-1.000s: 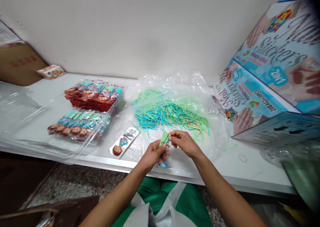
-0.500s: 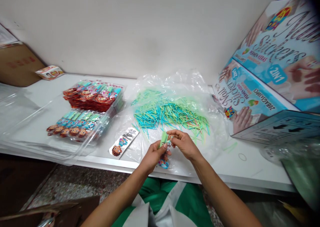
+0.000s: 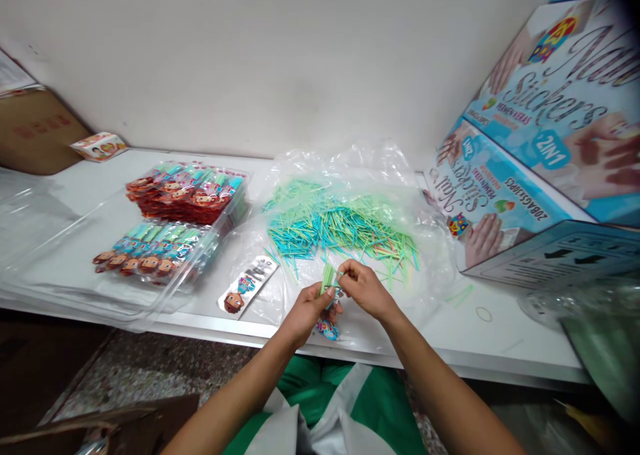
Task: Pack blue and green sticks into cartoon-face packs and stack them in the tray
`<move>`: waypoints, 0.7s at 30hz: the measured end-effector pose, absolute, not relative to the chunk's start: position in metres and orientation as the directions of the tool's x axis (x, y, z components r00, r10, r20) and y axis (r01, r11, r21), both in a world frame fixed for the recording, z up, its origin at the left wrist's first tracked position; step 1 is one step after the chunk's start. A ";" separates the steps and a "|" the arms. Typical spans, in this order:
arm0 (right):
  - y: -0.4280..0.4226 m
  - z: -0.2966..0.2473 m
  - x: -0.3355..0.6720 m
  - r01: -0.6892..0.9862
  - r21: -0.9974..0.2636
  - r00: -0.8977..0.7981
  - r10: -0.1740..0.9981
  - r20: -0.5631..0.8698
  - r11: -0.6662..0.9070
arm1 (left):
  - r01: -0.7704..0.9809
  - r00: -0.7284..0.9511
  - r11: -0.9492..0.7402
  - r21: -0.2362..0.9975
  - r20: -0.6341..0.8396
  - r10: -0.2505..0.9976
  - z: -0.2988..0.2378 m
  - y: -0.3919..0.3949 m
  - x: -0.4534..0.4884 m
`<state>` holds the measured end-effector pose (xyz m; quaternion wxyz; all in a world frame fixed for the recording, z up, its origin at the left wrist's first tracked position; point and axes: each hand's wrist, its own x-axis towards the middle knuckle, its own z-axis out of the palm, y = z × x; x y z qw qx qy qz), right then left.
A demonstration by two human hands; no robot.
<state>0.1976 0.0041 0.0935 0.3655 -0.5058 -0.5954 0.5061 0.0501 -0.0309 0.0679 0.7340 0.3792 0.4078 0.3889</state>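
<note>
On the table [image 3: 453, 331], sticks [image 3: 345, 233] lie between a tray [image 3: 173, 287] at left and cartons [image 3: 500, 181] at right.

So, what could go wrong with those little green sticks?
The green sticks poke up out of the left hand, so a loose grip might let some slip. The printed packet lies close to the table's front edge, so an arm might brush it off. The loose sticks lie on clear plastic; a tug could scatter them.

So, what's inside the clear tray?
The tray holds a taller packet stack behind, a lower packet row in front; what lies beneath their tops is mostly covered.
</note>
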 end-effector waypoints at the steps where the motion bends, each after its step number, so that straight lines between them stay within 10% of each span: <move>1: 0.004 0.093 0.197 0.224 -0.974 -0.209 0.975 -0.076 -0.028 | -0.265 0.370 0.412 0.872 -0.302 0.878 0.068 -0.031 0.050; 21: 0.003 0.090 0.196 0.264 -0.962 -0.211 0.978 0.010 0.067 | -0.304 0.424 0.442 0.844 -0.295 0.856 0.068 -0.032 0.051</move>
